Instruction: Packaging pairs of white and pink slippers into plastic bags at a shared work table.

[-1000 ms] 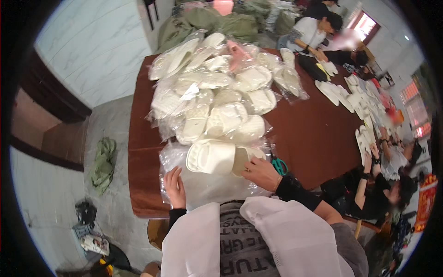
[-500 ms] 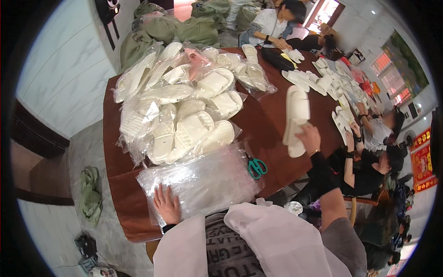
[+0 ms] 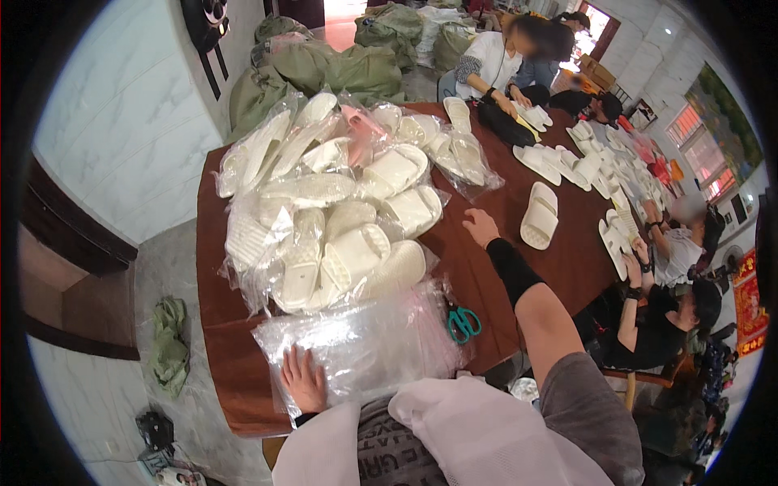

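Note:
My left hand [image 3: 304, 382] lies flat, fingers spread, on a stack of clear plastic bags [image 3: 365, 344] at the near edge of the table. Over the brown tabletop, my right hand [image 3: 484, 228] reaches forward with its fingers apart and nothing visible in them. Just right of it, apart from the hand, rests a white slipper [image 3: 538, 225]. To the left spreads a big heap of white slippers in clear bags [image 3: 356, 255], with a pink bagged pair [image 3: 366, 134] toward its far side. Teal-handled scissors [image 3: 463, 324] lie beside the bag stack.
More loose white slippers [image 3: 596, 166] cover the table's right side, where several co-workers handle them. A person in a white top [image 3: 494, 61] works at the far end, by a black bundle [image 3: 504, 123]. Green sacks [image 3: 332, 73] are piled behind the brown table [image 3: 223, 356].
My right hand has let go of the white slippers and moved left, away from them. My left hand stays on the bags. The whole view has shifted slightly.

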Tool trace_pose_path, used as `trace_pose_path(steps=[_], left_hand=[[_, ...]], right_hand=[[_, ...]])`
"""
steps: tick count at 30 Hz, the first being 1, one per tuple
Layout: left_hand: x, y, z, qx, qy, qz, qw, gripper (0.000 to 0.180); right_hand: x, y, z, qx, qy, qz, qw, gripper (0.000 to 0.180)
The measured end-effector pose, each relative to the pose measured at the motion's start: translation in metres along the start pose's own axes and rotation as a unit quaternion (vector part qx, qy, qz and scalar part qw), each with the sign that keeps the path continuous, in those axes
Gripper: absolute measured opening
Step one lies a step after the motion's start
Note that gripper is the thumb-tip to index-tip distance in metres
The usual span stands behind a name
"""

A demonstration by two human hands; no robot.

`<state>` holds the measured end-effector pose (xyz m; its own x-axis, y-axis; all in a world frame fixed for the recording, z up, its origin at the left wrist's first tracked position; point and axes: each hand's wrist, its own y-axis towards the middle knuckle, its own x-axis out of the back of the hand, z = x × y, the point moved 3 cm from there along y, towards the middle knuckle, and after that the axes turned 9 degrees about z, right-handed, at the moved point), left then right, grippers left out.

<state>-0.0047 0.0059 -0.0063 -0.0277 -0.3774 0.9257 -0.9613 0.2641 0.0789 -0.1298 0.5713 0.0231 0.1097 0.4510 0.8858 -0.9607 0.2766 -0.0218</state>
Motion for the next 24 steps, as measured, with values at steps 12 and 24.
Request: trace_pose_path(steps=[12, 24], left_hand=[[0.004, 0.001, -0.003, 0.022, 0.041, 0.029, 0.998, 0.051], [-0.001, -0.001, 0.002, -0.005, 0.046, 0.004, 0.999, 0.049]], right_hand=[[-0.026, 0.113, -0.063, -0.259, 0.651, -0.191, 0.688, 0.045], [0.203, 0.093, 0.064, 0.125, 0.466, -0.217, 0.849, 0.015]])
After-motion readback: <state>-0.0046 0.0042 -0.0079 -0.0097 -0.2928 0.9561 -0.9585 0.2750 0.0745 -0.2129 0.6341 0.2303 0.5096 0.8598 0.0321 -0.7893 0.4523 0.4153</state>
